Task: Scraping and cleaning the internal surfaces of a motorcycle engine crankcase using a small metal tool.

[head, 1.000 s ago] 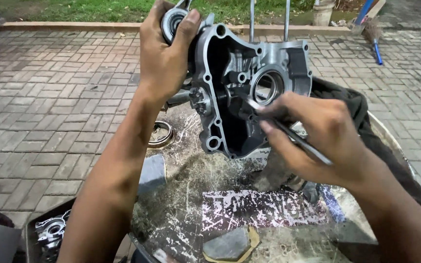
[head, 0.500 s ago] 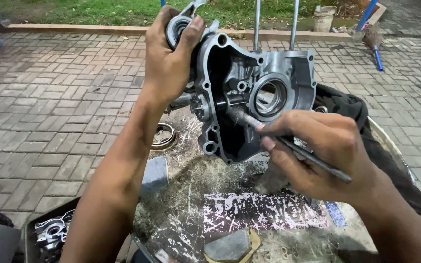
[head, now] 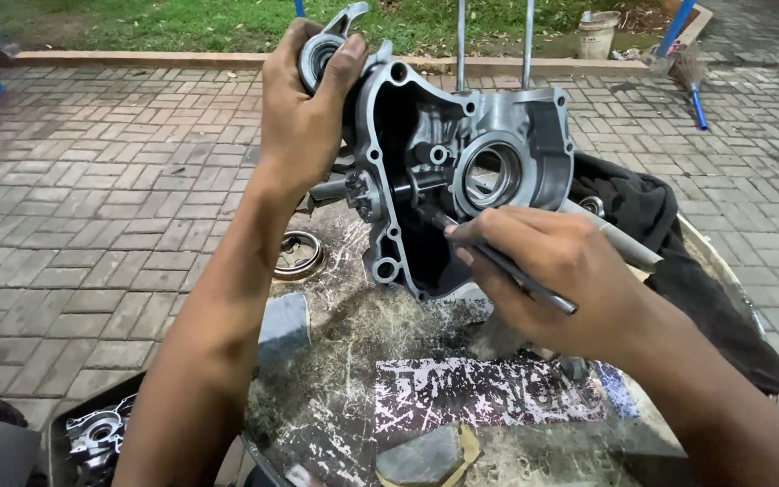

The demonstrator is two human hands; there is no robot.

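Observation:
A grey metal engine case (head: 498, 158) stands upright on a worn round table top (head: 380, 361), its open hollow side facing me. My left hand (head: 304, 117) grips the case's upper left corner, fingers over a round bearing housing. My right hand (head: 552, 271) holds a thin dark rod-like tool (head: 507, 266) like a pen, its tip inside the dark cavity at the case's lower middle. A round bearing opening (head: 490, 173) shows just above my right hand.
A black cloth (head: 678, 271) lies on the table's right side. A metal ring (head: 297, 254) sits at the table's left edge. A box with metal parts (head: 92, 437) is at lower left. Brick paving surrounds the table; a blue broom handle (head: 698, 104) lies far right.
The view has shifted slightly. My right hand has moved a little left and deeper, bringing the tool tip further into the case cavity. My left hand keeps its grip.

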